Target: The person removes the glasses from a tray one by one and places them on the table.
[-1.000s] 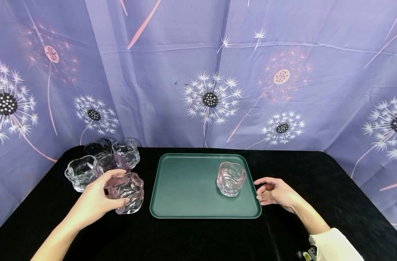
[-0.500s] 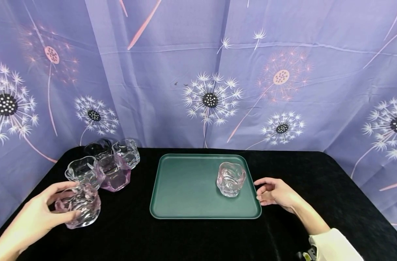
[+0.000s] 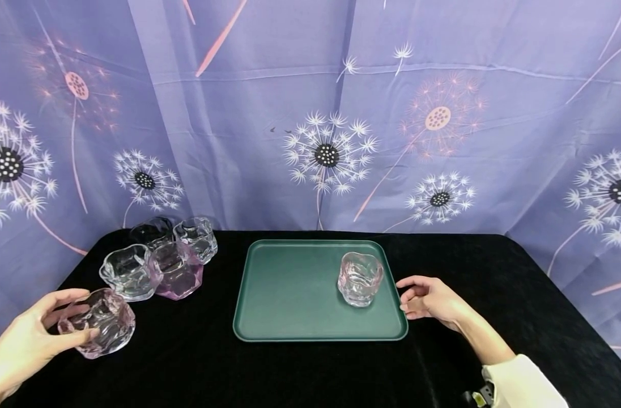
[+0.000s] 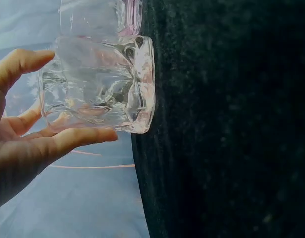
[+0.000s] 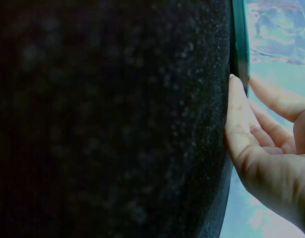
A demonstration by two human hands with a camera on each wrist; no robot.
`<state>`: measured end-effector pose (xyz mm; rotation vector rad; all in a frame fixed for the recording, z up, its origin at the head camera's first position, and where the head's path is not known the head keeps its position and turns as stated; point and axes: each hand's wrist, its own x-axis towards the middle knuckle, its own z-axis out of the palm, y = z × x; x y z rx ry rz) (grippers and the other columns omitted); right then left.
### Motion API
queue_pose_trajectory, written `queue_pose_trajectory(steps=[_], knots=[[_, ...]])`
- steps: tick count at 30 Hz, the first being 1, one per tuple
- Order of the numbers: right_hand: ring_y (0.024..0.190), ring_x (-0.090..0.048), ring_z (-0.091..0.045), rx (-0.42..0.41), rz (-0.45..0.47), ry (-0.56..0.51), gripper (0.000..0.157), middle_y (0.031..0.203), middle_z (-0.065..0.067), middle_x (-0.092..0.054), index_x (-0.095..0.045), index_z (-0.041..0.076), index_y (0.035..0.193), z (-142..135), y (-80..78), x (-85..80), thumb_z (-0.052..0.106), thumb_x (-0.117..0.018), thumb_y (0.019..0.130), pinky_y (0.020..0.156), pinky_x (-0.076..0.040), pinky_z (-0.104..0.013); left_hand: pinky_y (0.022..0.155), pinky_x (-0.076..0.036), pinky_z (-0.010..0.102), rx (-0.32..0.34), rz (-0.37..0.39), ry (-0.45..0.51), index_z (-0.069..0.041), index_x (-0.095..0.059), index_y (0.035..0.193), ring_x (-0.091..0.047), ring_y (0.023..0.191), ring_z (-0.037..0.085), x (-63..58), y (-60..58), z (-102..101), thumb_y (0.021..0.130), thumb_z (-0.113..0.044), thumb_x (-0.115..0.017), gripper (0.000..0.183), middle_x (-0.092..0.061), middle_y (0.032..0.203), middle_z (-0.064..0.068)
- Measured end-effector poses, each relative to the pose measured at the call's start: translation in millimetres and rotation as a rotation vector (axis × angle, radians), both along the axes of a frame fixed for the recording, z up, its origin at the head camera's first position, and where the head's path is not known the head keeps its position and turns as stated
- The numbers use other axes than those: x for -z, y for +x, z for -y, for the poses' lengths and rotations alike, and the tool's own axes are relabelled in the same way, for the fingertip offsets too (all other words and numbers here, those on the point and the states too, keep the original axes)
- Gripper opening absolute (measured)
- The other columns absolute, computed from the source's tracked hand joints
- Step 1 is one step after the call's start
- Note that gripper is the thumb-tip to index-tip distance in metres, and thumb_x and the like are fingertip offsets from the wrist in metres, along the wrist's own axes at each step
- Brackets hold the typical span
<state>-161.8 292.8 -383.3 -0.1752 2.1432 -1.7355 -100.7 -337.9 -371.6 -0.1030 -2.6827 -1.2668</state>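
Observation:
My left hand [image 3: 27,340] grips a clear, pink-tinted glass [image 3: 103,326] at the front left, thumb on its near side and fingers on the far side. In the left wrist view the glass [image 4: 100,87] stands upright, its base right at the black cloth. My right hand [image 3: 433,303] pinches the right rim of a green tray [image 3: 290,334] between thumb and fingers; the tray's edge [image 5: 241,44] appears between the tips in the right wrist view. Another pinkish glass [image 3: 360,280] stands on the tray's right half.
Behind the held glass stand several more: a clear glass [image 3: 129,275], a purple glass [image 3: 180,275], a dark glass [image 3: 149,231] and another clear glass [image 3: 198,238]. Black cloth [image 3: 310,374] covers the table. A lilac dandelion-print curtain [image 3: 239,141] hangs along the back.
My left hand has carried the pink-tinted glass left and toward me, from in front of the purple glass to the front left. The right hand and the tray have stayed put.

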Motion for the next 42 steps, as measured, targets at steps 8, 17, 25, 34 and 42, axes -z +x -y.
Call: queue_pose_trajectory(steps=[8, 17, 25, 34, 42], knots=[[0.076, -0.062, -0.020, -0.001, 0.003, 0.004, 0.054, 0.084, -0.011, -0.058, -0.036, -0.018, 0.122, 0, -0.5, -0.5, -0.008, -0.063, 0.077, 0.070, -0.053, -0.040, 0.058, -0.043, 0.010, 0.011, -0.047, 0.032, -0.031, -0.045, 0.114, -0.046, 0.088, -0.020, 5.8, -7.6, 9, 0.073, 0.003, -0.073, 0.060, -0.045, 0.103, -0.032], [0.076, -0.062, -0.020, -0.001, 0.003, 0.001, 0.054, 0.085, -0.012, -0.058, -0.037, -0.018, 0.123, 0, -0.8, 0.3, -0.007, -0.063, 0.077, 0.070, -0.053, -0.040, 0.058, -0.042, 0.009, -0.007, -0.056, -0.012, -0.033, -0.043, 0.115, -0.044, 0.087, -0.021, 7.3, -13.3, 12, 0.074, -0.002, -0.074, 0.059, -0.044, 0.102, -0.031], [0.077, -0.062, -0.020, -0.002, 0.006, 0.000, 0.053, 0.085, -0.012, -0.058, -0.036, -0.017, 0.123, -1, -0.2, -0.8, -0.007, -0.063, 0.078, 0.070, -0.053, -0.040, 0.058, -0.043, 0.009, -0.017, -0.067, -0.036, -0.021, -0.044, 0.124, -0.044, 0.092, -0.022, 31.6, -26.9, 33, 0.074, -0.007, -0.075, 0.061, -0.044, 0.107, -0.026], [0.076, -0.062, -0.019, 0.004, 0.009, -0.005, 0.053, 0.085, -0.011, -0.058, -0.036, -0.018, 0.123, -1, 0.2, -0.9, -0.008, -0.063, 0.078, 0.070, -0.053, -0.040, 0.066, -0.039, 0.002, 0.022, -0.080, -0.028, -0.027, -0.042, 0.129, -0.039, 0.096, -0.024, 28.1, -24.4, 32, 0.076, -0.005, -0.073, 0.065, -0.039, 0.117, -0.026], [0.077, -0.062, -0.019, 0.002, 0.005, -0.002, 0.054, 0.085, -0.012, -0.058, -0.037, -0.018, 0.122, -1, 0.6, -0.9, -0.007, -0.063, 0.077, 0.071, -0.053, -0.040, 0.066, -0.034, 0.000, -0.003, -0.008, -0.072, -0.032, -0.032, 0.139, -0.031, 0.092, -0.026, 11.8, -14.2, 20, 0.081, -0.013, -0.070, 0.072, -0.030, 0.118, -0.032]])
